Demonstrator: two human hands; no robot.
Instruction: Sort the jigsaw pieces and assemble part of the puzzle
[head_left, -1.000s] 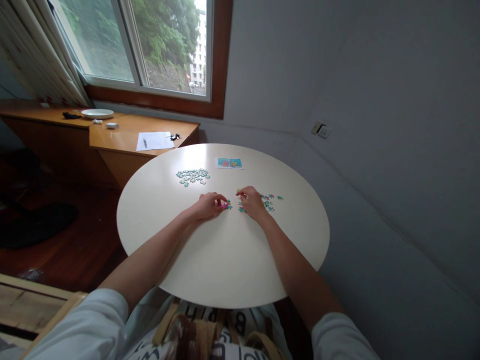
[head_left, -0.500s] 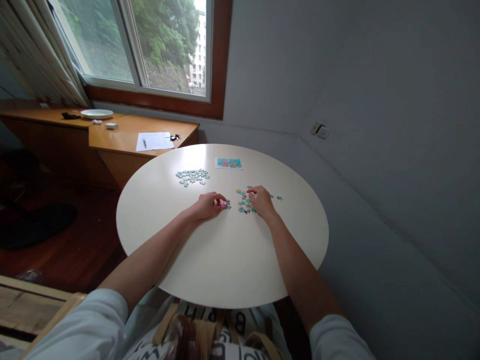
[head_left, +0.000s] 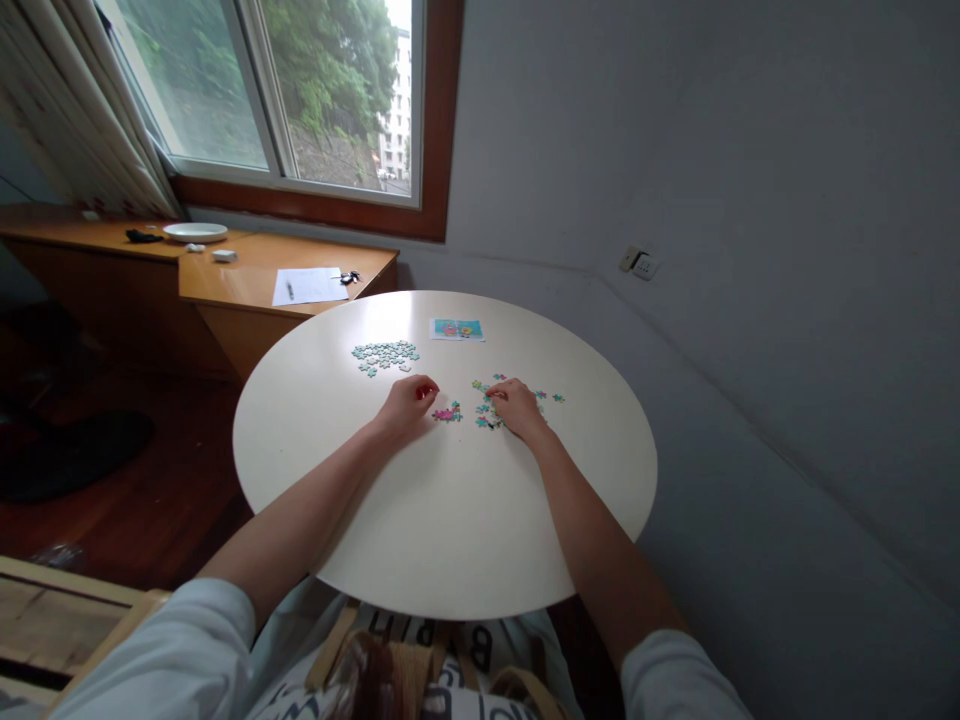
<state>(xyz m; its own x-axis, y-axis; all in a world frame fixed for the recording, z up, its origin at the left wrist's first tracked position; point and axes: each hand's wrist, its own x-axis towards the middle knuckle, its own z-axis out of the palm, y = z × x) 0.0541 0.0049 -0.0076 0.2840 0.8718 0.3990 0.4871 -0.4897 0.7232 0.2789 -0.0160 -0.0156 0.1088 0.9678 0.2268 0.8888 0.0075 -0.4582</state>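
Observation:
Joined pink and teal jigsaw puzzle pieces (head_left: 448, 412) lie in a small cluster on the round white table (head_left: 420, 540). Just left of that cluster, my left hand (head_left: 407, 402) is raised a little, thumb and fingers curled into a pinch; whatever is between them is too small to make out. My right hand (head_left: 517, 405) is over a spread of loose colourful puzzle pieces (head_left: 484, 422), its fingertips closed together at a piece near the left side of the spread. The palm hides part of these pieces.
Several pale teal puzzle pieces (head_left: 385, 355) form a group at the back left of the table. A picture card (head_left: 457, 330) with pink and yellow figures lies near the far edge. Beyond is a wooden desk (head_left: 247, 275) with a paper sheet (head_left: 307, 285), keys (head_left: 350, 278) and a white plate (head_left: 195, 232).
My left hand has come off the pink cluster and moved slightly left and up, uncovering it. My right hand has shifted slightly left and down, its fingertips now drawn together.

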